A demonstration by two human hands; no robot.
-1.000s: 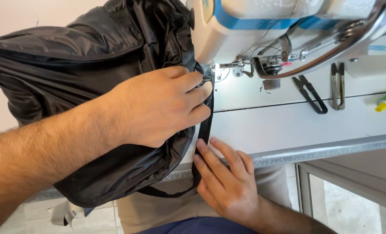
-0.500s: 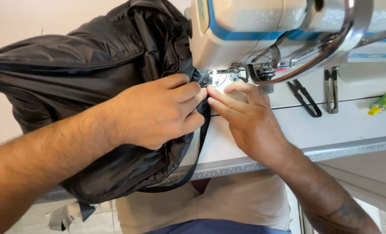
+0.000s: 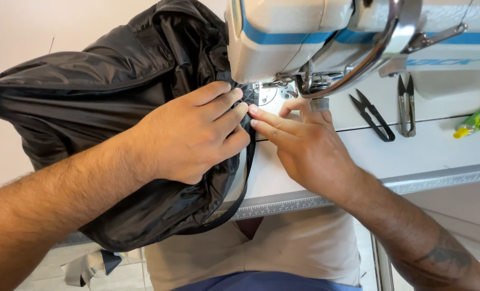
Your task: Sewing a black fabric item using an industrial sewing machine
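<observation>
**Black jacket held at the needle of a sewing machine**

Low in the frame, the person's pale shirt (image 3: 283, 253) shows under the worktop's edge (image 3: 444, 178), which carries a printed ruler strip. The bulky black jacket (image 3: 89, 108) fills the left half, its bulk lying from lower centre up to the top middle, with one edge pointing right toward the machine. Its cloth is thin, glossy and crinkled. A narrow black strap (image 3: 239, 199) loops down from it over the worktop's edge.

The left hand (image 3: 191, 134) lies palm-down on the jacket, fingers bent and pressing the cloth flat rather than gripping it. The right hand (image 3: 304, 145) rests on the white worktop just beside it, its fingers stretched out flat and touching the jacket's edge, closed on nothing.

Beyond the fingertips stands the white sewing machine (image 3: 304, 32) with a blue stripe, its metal foot (image 3: 275, 89) over the cloth. Right of it lie black thread snips (image 3: 373, 114), a second metal pair (image 3: 406, 105) and a green tube (image 3: 479, 119).
</observation>
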